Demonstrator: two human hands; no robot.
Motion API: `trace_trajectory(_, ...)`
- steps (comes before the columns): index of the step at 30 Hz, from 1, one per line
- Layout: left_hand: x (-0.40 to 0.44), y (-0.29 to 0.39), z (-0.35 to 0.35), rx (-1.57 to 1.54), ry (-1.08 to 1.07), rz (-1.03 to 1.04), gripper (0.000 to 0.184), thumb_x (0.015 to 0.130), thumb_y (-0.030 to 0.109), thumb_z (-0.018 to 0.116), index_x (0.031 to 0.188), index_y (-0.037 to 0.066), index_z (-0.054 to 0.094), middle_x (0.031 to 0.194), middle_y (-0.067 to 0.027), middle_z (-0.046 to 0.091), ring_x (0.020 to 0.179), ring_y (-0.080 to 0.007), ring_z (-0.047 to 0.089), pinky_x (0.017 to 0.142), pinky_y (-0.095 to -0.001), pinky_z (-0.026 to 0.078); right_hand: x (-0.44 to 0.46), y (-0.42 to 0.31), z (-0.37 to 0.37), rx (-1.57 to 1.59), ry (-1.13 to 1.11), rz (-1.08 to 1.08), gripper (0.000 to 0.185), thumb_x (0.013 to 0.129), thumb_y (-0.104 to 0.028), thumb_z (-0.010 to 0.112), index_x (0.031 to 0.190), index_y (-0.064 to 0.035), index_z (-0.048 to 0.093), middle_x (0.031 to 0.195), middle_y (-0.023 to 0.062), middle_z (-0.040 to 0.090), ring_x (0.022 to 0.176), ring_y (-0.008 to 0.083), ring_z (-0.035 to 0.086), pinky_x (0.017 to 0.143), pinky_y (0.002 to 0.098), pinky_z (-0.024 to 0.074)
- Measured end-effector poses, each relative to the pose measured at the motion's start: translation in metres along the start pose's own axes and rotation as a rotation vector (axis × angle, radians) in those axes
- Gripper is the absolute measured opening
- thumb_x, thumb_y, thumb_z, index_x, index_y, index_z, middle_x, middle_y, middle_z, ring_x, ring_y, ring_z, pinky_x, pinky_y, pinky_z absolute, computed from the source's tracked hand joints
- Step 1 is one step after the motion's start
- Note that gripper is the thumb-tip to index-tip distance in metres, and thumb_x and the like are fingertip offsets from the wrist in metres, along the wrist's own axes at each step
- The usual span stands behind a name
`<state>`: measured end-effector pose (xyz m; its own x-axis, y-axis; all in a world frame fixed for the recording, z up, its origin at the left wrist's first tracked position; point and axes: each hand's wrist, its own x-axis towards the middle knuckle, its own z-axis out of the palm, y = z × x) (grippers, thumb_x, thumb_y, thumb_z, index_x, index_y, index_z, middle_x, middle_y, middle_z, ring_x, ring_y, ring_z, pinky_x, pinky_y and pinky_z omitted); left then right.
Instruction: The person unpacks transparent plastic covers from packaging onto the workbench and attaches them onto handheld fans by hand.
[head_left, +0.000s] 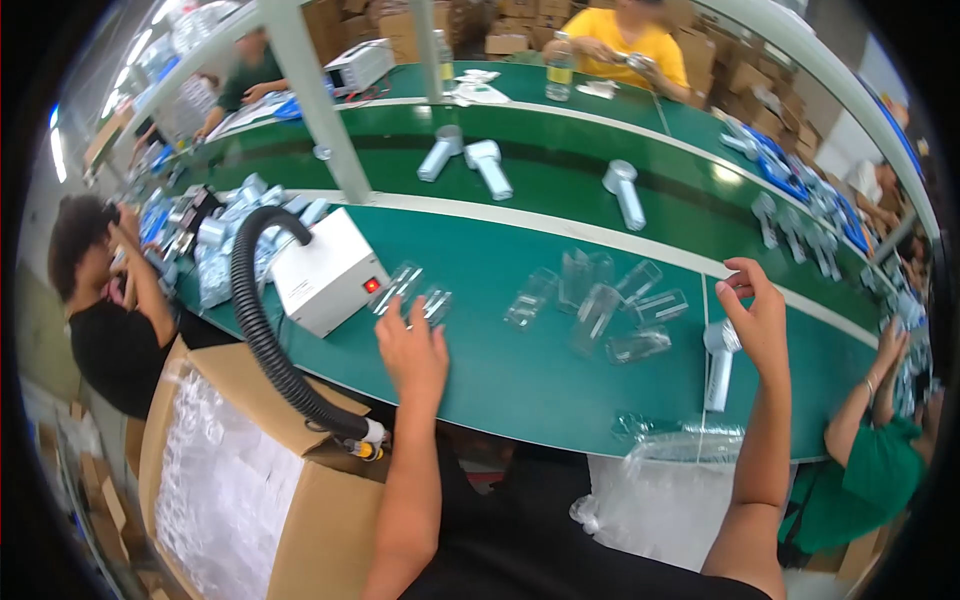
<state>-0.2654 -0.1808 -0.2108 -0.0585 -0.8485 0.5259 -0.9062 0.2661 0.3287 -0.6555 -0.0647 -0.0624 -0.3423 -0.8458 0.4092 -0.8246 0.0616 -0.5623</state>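
My left hand (412,352) is over the bench with fingers spread, its fingertips at two clear plastic covers (401,284); whether they touch is hard to tell. To its upper left stands a white box-shaped machine (328,272) with a lit red switch. My right hand (757,318) is raised at the right, fingers loosely curled and apart, with nothing visible in it. Just below and left of it, a pale handheld device (718,372) with a round head lies on the bench. Between my hands, several clear plastic covers (596,312) lie loosely grouped.
A black corrugated hose (256,330) arches from the machine. An open carton (318,508) with plastic-wrapped contents stands at lower left. Several more handheld devices (626,196) lie on the green conveyor (550,160). A frame post (322,110) rises behind the machine. Other people work around.
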Motion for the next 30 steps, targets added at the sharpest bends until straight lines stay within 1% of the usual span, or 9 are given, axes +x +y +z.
trace_trajectory(5, -0.014, 0.02, -0.015, -0.341, 0.04, 0.09, 0.056, 0.085, 0.005, 0.063, 0.138, 0.002, 0.043, 0.119, -0.0165, 0.056, 0.107, -0.0312, 0.055, 0.092, -0.0445, 0.042, -0.068, 0.051, 0.002, -0.065, 0.188, 0.309, 0.035, 0.086, -0.023, 0.069, 0.112, -0.0018, 0.059, 0.077, 0.0073, 0.064, 0.067, 0.0148, 0.061, 0.061, 0.0293, 0.0486)
trace_trajectory(9, -0.069, 0.054, -0.073, -1.323, -0.357, -0.313, 0.064, 0.088, 0.005, 0.056, 0.146, 0.002, 0.029, 0.109, -0.0128, 0.057, 0.075, -0.0223, 0.064, 0.066, -0.033, 0.055, -0.114, 0.072, 0.016, -0.378, 0.06, 0.465, 0.055, 0.083, -0.044, 0.069, 0.115, -0.0011, 0.058, 0.08, 0.0151, 0.066, 0.071, 0.0311, 0.066, 0.066, 0.04, 0.0512)
trace_trajectory(13, -0.104, 0.029, -0.097, -1.654, -0.643, -0.456, 0.068, 0.082, 0.014, 0.063, 0.142, -0.001, 0.034, 0.103, -0.0117, 0.052, 0.076, -0.0265, 0.065, 0.061, -0.0376, 0.058, -0.117, 0.095, 0.032, -0.483, -0.13, 0.516, 0.052, 0.083, -0.043, 0.067, 0.113, -0.0012, 0.057, 0.093, 0.0188, 0.066, 0.085, 0.0361, 0.066, 0.074, 0.0451, 0.0509)
trace_trajectory(17, -0.134, -0.009, -0.106, -1.828, -0.683, -0.49, 0.062, 0.084, 0.012, 0.062, 0.14, 0.005, 0.038, 0.111, -0.0131, 0.052, 0.092, -0.0254, 0.063, 0.076, -0.0372, 0.056, -0.124, 0.044, 0.041, 0.698, 0.071, 0.522, 0.025, 0.092, -0.022, 0.061, 0.108, -0.0031, 0.053, 0.088, 0.0084, 0.064, 0.069, 0.0165, 0.061, 0.062, 0.0307, 0.0503)
trace_trajectory(21, -0.144, -0.03, -0.103, -1.861, -0.565, -0.754, 0.051, 0.086, 0.02, 0.062, 0.132, 0.008, 0.042, 0.1, -0.0092, 0.056, 0.081, -0.0218, 0.061, 0.068, -0.0364, 0.053, -0.152, -0.077, 0.086, 1.401, -0.331, 0.323, 0.037, 0.088, -0.013, 0.065, 0.117, -0.0018, 0.045, 0.089, 0.0129, 0.065, 0.08, 0.0243, 0.067, 0.07, 0.0402, 0.0577)
trace_trajectory(23, -0.15, -0.038, -0.087, -1.955, -0.53, -0.911, 0.051, 0.089, 0.019, 0.059, 0.134, 0.007, 0.038, 0.1, -0.0076, 0.057, 0.079, -0.0191, 0.06, 0.067, -0.0355, 0.052, -0.171, -0.116, 0.127, 1.614, -0.715, 0.544, 0.033, 0.086, -0.01, 0.069, 0.113, -0.0047, 0.05, 0.092, 0.0133, 0.066, 0.095, 0.0319, 0.067, 0.082, 0.054, 0.0567)
trace_trajectory(26, -0.165, -0.051, -0.055, -1.913, -0.347, -0.927, 0.055, 0.09, 0.017, 0.058, 0.139, 0.007, 0.034, 0.105, -0.0084, 0.059, 0.09, -0.0189, 0.063, 0.078, -0.0353, 0.055, -0.188, -0.178, 0.18, 1.607, -0.906, 0.873, 0.035, 0.088, -0.006, 0.067, 0.119, -0.0061, 0.053, 0.107, 0.0127, 0.067, 0.1, 0.0239, 0.066, 0.089, 0.0416, 0.0535)
trace_trajectory(28, -0.175, -0.054, -0.037, -1.825, -0.258, -0.764, 0.06, 0.091, 0.032, 0.064, 0.139, 0.01, 0.035, 0.117, -0.0091, 0.058, 0.11, -0.0203, 0.059, 0.096, -0.0373, 0.049, -0.201, -0.202, 0.216, 1.632, -0.883, 0.947, 0.038, 0.089, -0.008, 0.067, 0.123, -0.0079, 0.052, 0.111, 0.0097, 0.067, 0.103, 0.0203, 0.065, 0.089, 0.0398, 0.0528)
trace_trajectory(30, -0.175, -0.058, -0.025, -1.899, -0.268, -0.818, 0.044, 0.095, 0.035, 0.057, 0.13, 0.012, 0.044, 0.112, -0.0055, 0.059, 0.101, -0.0181, 0.059, 0.085, -0.0343, 0.051, -0.21, -0.224, 0.247, 1.627, -0.753, 0.916, 0.038, 0.084, -0.02, 0.068, 0.117, -0.006, 0.058, 0.104, 0.0139, 0.066, 0.1, 0.029, 0.063, 0.085, 0.0423, 0.0516)
